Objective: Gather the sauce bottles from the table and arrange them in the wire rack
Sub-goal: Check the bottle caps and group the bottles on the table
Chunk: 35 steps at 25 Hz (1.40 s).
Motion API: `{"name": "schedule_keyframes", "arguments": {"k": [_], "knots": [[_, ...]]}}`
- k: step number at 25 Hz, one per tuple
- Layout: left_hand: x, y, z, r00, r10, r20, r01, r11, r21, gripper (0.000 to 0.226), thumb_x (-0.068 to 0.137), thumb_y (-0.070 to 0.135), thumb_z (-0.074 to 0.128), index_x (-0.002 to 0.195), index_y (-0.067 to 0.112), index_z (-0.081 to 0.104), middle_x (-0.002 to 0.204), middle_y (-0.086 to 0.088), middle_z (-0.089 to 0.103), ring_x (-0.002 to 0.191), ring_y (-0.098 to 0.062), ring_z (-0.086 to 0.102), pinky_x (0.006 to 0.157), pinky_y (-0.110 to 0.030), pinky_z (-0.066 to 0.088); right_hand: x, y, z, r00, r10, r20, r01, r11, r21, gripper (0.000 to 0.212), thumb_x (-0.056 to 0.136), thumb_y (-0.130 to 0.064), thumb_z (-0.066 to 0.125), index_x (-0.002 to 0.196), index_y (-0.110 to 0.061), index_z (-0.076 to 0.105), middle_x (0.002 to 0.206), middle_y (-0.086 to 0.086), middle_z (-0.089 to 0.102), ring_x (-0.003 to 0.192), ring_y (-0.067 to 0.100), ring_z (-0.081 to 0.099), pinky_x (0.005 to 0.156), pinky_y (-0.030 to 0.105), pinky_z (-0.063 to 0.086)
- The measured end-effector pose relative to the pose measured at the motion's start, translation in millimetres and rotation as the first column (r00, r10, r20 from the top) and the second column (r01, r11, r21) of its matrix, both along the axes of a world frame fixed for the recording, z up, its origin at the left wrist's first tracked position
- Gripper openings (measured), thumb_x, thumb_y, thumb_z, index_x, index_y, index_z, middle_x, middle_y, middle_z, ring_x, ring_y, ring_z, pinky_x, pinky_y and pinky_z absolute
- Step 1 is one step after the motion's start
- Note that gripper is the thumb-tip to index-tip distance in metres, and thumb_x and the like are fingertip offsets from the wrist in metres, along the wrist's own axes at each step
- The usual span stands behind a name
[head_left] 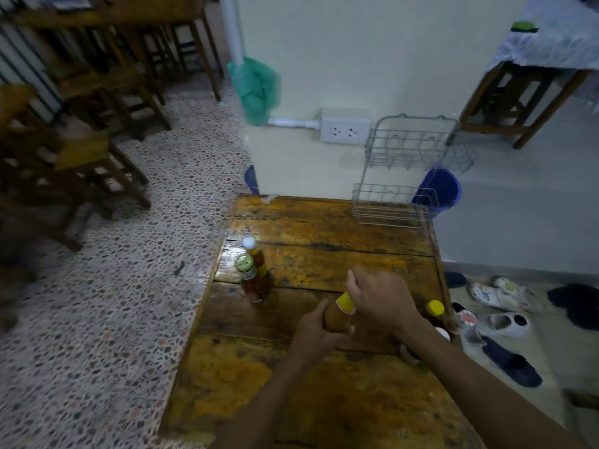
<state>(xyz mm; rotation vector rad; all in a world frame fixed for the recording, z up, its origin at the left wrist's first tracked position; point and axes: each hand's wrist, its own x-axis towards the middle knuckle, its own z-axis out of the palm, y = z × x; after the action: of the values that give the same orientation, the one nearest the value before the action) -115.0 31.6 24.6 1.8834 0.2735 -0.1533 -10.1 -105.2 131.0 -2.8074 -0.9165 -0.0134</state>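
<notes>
An orange-brown sauce bottle (335,315) with a yellow cap stands near the middle of the wooden table (324,241). My left hand (316,332) wraps its body from the left. My right hand (379,298) sits over its cap and neck from the right. Two red sauce bottles (254,275), one white-capped and one gold-capped, stand together at the table's left edge. Another yellow-capped bottle (436,314) stands at the right edge, partly hidden behind my right forearm. The two-tier wire rack (405,176) stands empty at the far right corner against the wall.
A wall socket (345,130) and white pipe sit left of the rack. A blue bucket (442,189) stands behind the rack. Sandals and shoes (505,306) lie on the floor to the right. Wooden chairs (81,150) fill the left side.
</notes>
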Motion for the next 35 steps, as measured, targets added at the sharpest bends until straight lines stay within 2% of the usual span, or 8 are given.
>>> {"name": "schedule_keyframes", "arguments": {"k": [6, 10, 13, 18, 24, 27, 31, 35], "knots": [[-34.8, 45.0, -12.2, 0.999, 0.047, 0.012, -0.046, 0.866, 0.499, 0.056, 0.072, 0.051, 0.076, 0.12, 0.034, 0.055, 0.106, 0.004, 0.071, 0.095, -0.026, 0.069, 0.065, -0.039, 0.048, -22.0, 34.0, -28.6, 0.977, 0.202, -0.073, -0.214, 0.872, -0.441, 0.012, 0.094, -0.015, 0.062, 0.102, -0.006, 0.065, 0.068, 0.009, 0.063, 0.053, 0.027, 0.061, 0.043, 0.03, 0.043], [-44.1, 54.0, -22.7, 1.0, -0.03, -0.006, 0.028, 0.785, 0.619, 0.053, 0.074, 0.05, 0.076, 0.119, 0.031, 0.052, 0.106, 0.002, 0.07, 0.093, -0.027, 0.07, 0.069, -0.04, 0.055, -26.2, 42.1, -43.8, 0.967, 0.001, -0.253, -0.088, 0.939, -0.334, 0.023, 0.103, -0.022, 0.039, 0.087, -0.023, 0.055, 0.096, 0.012, 0.065, 0.085, 0.031, 0.065, 0.065, 0.035, 0.048], [-40.4, 59.5, -22.3, 0.998, -0.049, -0.037, 0.062, 0.813, 0.58, 0.052, 0.071, 0.058, 0.066, 0.113, 0.035, 0.047, 0.106, 0.003, 0.069, 0.091, -0.023, 0.068, 0.07, -0.04, 0.056, -33.7, 39.0, -45.7, 0.919, -0.21, -0.332, 0.155, 0.97, -0.186, 0.037, 0.105, -0.04, 0.026, 0.071, -0.029, 0.036, 0.079, 0.003, 0.058, 0.083, 0.03, 0.065, 0.063, 0.033, 0.041], [-21.9, 82.9, -14.7, 0.968, -0.214, -0.13, 0.237, 0.952, 0.195, 0.062, 0.064, 0.054, 0.082, 0.121, 0.041, 0.062, 0.093, 0.023, 0.068, 0.075, 0.0, 0.064, 0.059, -0.021, 0.048, -37.1, 26.6, -35.3, 0.976, 0.217, 0.029, -0.217, 0.976, -0.013, 0.037, 0.101, -0.045, 0.037, 0.085, -0.018, 0.058, 0.067, -0.001, 0.056, 0.055, 0.017, 0.054, 0.039, 0.028, 0.034], [-21.2, 81.7, -8.4, 0.972, -0.202, -0.122, 0.235, 0.87, 0.433, 0.059, 0.059, 0.065, 0.072, 0.108, 0.038, 0.052, 0.086, 0.015, 0.065, 0.076, -0.015, 0.066, 0.061, -0.034, 0.052, -31.1, 28.8, -41.6, 0.992, 0.042, -0.12, -0.053, 0.995, -0.087, 0.048, 0.106, -0.033, 0.023, 0.107, -0.01, 0.065, 0.057, -0.005, 0.032, 0.072, 0.033, 0.066, 0.06, 0.034, 0.044], [-28.6, 82.2, -8.5, 0.983, -0.174, -0.061, 0.18, 0.837, 0.517, 0.057, 0.06, 0.068, 0.066, 0.102, 0.033, 0.05, 0.094, 0.011, 0.069, 0.081, -0.017, 0.068, 0.06, -0.034, 0.052, -39.3, 29.0, -49.1, 0.983, 0.11, -0.146, -0.138, 0.971, -0.196, 0.028, 0.103, -0.02, 0.046, 0.119, -0.004, 0.062, 0.074, 0.008, 0.059, 0.07, 0.033, 0.067, 0.058, 0.038, 0.054], [-41.9, 81.4, -15.2, 0.987, -0.157, -0.019, 0.132, 0.752, 0.646, 0.046, 0.072, 0.057, 0.074, 0.103, 0.031, 0.052, 0.099, 0.007, 0.069, 0.086, -0.019, 0.069, 0.062, -0.03, 0.047, -52.7, 29.9, -68.4, 0.985, 0.118, -0.125, -0.157, 0.915, -0.371, 0.047, 0.085, -0.011, 0.075, 0.125, 0.006, 0.059, 0.094, 0.021, 0.069, 0.07, 0.033, 0.068, 0.056, 0.038, 0.056], [-51.8, 76.6, -23.8, 0.987, -0.156, -0.048, 0.142, 0.68, 0.719, 0.044, 0.076, 0.055, 0.073, 0.108, 0.031, 0.057, 0.103, 0.007, 0.068, 0.092, -0.018, 0.067, 0.076, -0.035, 0.052, -54.2, 35.8, -77.9, 0.967, 0.066, -0.245, -0.17, 0.885, -0.434, 0.023, 0.1, -0.021, 0.051, 0.118, -0.008, 0.055, 0.111, 0.013, 0.066, 0.091, 0.026, 0.067, 0.074, 0.035, 0.056]]}}
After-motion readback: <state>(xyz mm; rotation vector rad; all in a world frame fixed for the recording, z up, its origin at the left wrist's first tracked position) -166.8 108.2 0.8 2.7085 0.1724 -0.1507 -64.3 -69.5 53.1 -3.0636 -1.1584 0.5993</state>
